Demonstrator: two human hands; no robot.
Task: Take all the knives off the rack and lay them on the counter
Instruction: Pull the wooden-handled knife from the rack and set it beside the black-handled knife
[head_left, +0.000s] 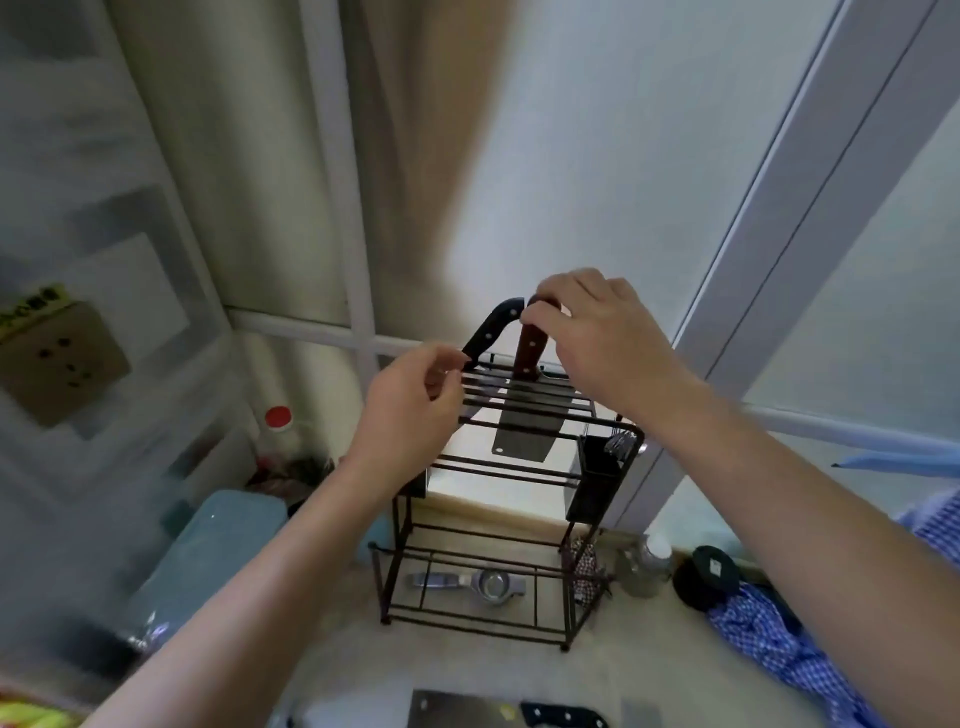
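Right hand (597, 332) grip closed over top of brown-handled cleaver (524, 410), blade hanging through top bars of rack (498, 519). Left hand (415, 405) grip loosely curled, fingertips at base of black-handled knife (491, 327), contact unclear. Black caddy (597, 478) on rack's right side holds metal utensils. Knives already flat on counter (649, 649) at bottom edge: steel blade (462, 709), black handle (563, 716). Writing on wall label unreadable.
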